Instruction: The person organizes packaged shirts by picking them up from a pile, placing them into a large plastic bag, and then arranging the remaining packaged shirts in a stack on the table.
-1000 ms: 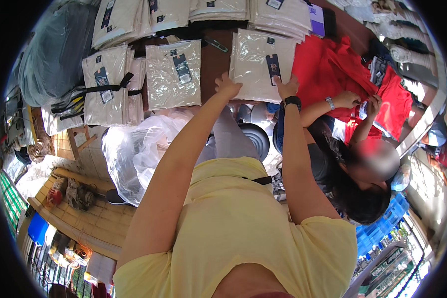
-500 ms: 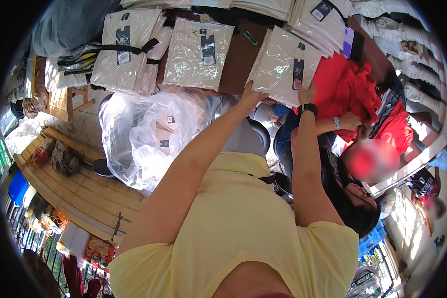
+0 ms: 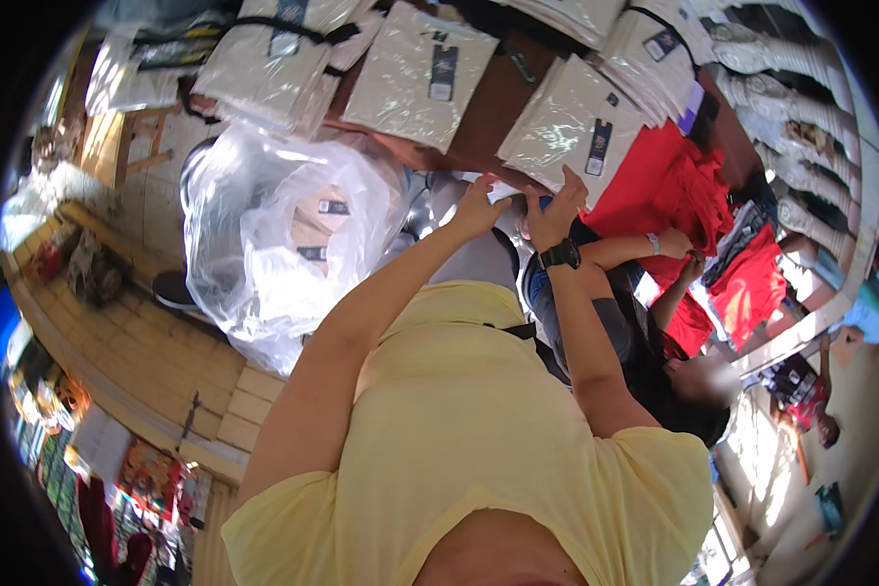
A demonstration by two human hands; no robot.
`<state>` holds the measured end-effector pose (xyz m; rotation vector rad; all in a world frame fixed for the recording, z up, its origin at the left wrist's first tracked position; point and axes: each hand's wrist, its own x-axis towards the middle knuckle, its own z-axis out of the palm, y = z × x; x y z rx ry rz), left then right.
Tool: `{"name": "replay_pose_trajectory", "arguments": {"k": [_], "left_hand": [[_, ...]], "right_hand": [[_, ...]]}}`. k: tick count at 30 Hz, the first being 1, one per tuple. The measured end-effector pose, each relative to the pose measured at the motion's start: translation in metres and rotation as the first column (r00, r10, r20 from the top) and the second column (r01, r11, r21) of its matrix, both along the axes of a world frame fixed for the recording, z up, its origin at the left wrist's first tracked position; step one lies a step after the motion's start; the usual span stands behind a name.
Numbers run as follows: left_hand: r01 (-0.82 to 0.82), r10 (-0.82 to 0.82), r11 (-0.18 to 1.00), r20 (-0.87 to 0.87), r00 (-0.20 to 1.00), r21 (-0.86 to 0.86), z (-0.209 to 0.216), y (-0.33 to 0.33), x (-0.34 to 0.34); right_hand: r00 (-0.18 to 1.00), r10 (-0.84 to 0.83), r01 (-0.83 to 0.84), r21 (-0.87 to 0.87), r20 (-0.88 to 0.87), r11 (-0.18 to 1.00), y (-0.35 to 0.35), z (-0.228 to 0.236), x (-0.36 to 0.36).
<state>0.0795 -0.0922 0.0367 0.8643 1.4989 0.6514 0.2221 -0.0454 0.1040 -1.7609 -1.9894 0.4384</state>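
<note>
My left hand (image 3: 479, 207) is just off the near edge of the table, its fingers apart with nothing visible in them. Beside it, my right hand (image 3: 560, 210) has its fingers spread, close to the near edge of a stack of cream garments in clear plastic (image 3: 562, 127) with a dark tag on top. Whether the fingertips touch that stack I cannot tell. To its left lies another stack of cream packaged garments (image 3: 410, 83). Left of my forearm stands a large clear plastic bag (image 3: 230, 234) holding cream tagged packs (image 3: 319, 223).
On the right a person handles red cloth (image 3: 654, 186), one hand (image 3: 672, 244) wearing a wristband. Further packaged stacks (image 3: 264, 78) line the brown table (image 3: 474, 122), some tied with black bands. White balusters (image 3: 820, 146) run along the far right. A wooden bench (image 3: 127, 337) is at left.
Both my hands have come off the right-hand cream stack and drawn back towards me. The view has shifted, and the other person's head has lowered.
</note>
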Motion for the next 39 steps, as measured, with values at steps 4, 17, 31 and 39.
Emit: {"name": "replay_pose_trajectory", "arguments": {"k": [4, 17, 31, 39], "left_hand": [[0.046, -0.049, 0.977, 0.011, 0.999, 0.206, 0.106, -0.049, -0.085], [-0.247, 0.249, 0.962, -0.733, 0.633, 0.114, 0.054, -0.246, -0.177], [-0.462, 0.388, 0.887, -0.533, 0.752, -0.008, -0.012, -0.296, -0.161], [-0.396, 0.364, 0.918, -0.463, 0.808, 0.032, -0.012, -0.284, -0.178]], "right_hand": [[0.902, 0.154, -0.214, -0.108, -0.402, 0.971, 0.014, 0.040, -0.091], [-0.063, 0.994, -0.444, -0.894, 0.095, 0.057, -0.105, -0.248, -0.391], [-0.541, 0.623, -0.804, -0.565, 0.565, -0.186, -0.211, -0.432, -0.400], [-0.295, 0.887, -0.642, -0.761, 0.356, 0.092, -0.202, -0.532, -0.411]]}}
